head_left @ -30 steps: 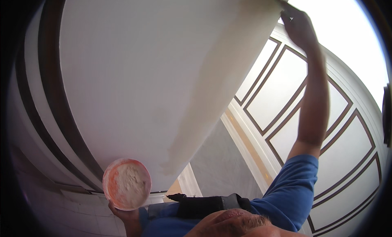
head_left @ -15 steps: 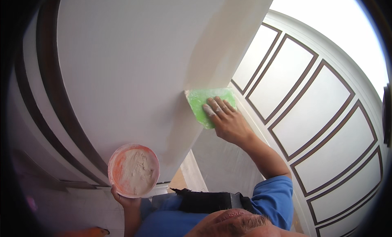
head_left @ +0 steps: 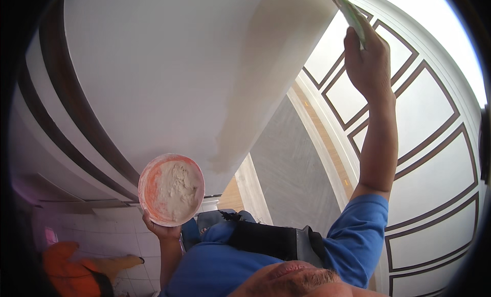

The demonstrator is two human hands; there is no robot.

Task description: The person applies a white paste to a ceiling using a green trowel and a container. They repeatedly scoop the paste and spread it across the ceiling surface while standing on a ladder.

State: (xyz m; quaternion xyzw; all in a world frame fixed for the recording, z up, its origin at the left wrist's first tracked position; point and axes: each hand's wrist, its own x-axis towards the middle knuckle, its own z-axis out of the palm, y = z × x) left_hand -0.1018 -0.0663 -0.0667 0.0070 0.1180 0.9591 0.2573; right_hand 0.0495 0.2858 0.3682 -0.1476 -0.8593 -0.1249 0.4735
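At the upper right of the frame, the right hand (head_left: 369,64) has its fingers clasped on a green spreader (head_left: 354,18), seen nearly edge-on beside the border of a white surface (head_left: 153,67); contact is unclear. Left of centre, lower down, the left hand (head_left: 161,230) grips a pinkish-orange bowl (head_left: 150,187) of pale paste (head_left: 178,188), fingers mostly hidden beneath. A beige band (head_left: 266,56) runs along the surface's right side.

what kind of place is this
Probably an indoor room being decorated or renovated: there's a bowl of pale paste, a wall with a wide beige smear, and dark-trimmed white panelling.
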